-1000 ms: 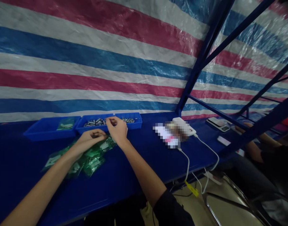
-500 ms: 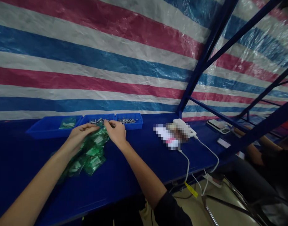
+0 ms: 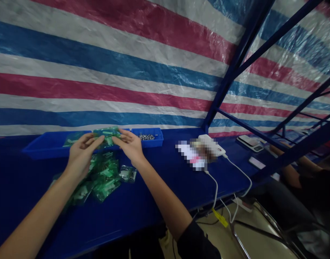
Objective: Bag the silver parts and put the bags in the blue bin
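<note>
A green plastic bag (image 3: 108, 136) is stretched between my two hands, above the middle blue tray. My left hand (image 3: 82, 153) pinches its left side, and my right hand (image 3: 131, 145) pinches its right side. Below them, a pile of green bags (image 3: 104, 178) with pale parts inside lies on the blue table (image 3: 154, 180). A small clear bag (image 3: 127, 173) with a pale item in it rests at the pile's right. Small metal parts (image 3: 146, 137) sit in the right blue tray (image 3: 152, 143). The left blue tray (image 3: 50, 145) has a green bag (image 3: 73, 138) in it.
A white power bank (image 3: 212, 145) with cables and a pixelated item lie to the right. Farther right are a scale (image 3: 250, 143), a phone (image 3: 257, 163) and another person's arm (image 3: 287, 174). Blue metal bars (image 3: 227, 82) rise before a striped sheet (image 3: 127, 64).
Both hands have lifted slightly and now spread one green bag flat between them. The small clear bag at the pile's right has come into view. The camera view has shifted slightly.
</note>
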Demonstrator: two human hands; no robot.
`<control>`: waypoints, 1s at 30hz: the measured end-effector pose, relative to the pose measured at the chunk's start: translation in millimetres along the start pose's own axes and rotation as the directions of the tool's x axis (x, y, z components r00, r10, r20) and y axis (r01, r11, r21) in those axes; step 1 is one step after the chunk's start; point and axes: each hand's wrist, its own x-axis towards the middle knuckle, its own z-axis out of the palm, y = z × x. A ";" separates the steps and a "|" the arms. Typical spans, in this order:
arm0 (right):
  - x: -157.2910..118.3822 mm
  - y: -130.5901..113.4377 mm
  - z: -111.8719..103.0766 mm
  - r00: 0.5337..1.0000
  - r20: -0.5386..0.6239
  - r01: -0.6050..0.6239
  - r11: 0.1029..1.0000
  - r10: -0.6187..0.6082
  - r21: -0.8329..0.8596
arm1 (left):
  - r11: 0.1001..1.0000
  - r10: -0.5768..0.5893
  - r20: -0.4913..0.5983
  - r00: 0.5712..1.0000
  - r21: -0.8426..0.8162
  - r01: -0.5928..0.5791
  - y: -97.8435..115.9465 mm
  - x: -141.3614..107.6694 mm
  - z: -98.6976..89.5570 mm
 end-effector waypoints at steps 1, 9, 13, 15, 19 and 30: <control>0.8 0.3 -1.0 1.000 0.008 0.014 1.000 -0.014 -0.001 | 1.000 0.018 0.039 0.999 0.022 -0.019 -0.4 -2.2 1.5; 1.9 5.2 -1.1 0.983 0.055 0.180 0.981 -0.176 -0.078 | 0.970 0.120 0.083 0.989 0.201 -0.135 -1.8 -5.8 0.0; 4.1 8.0 -8.4 0.952 0.084 0.305 0.935 -0.294 -0.179 | 0.848 0.377 0.176 0.910 0.329 -0.415 -2.3 -2.4 -4.9; 3.8 7.8 -14.1 0.915 0.105 0.402 0.862 -0.389 -0.310 | 0.698 0.498 0.262 0.827 0.445 -0.561 -0.8 -3.0 -6.8; -0.2 5.9 -21.9 0.826 0.165 0.541 0.677 -0.538 -0.500 | 0.494 0.593 0.356 0.722 0.548 -0.675 1.9 -5.6 -10.5; -7.3 14.3 -9.7 0.882 0.109 0.459 0.784 -0.459 -0.418 | 0.766 0.431 0.222 0.875 0.421 -0.485 2.1 -10.6 -10.5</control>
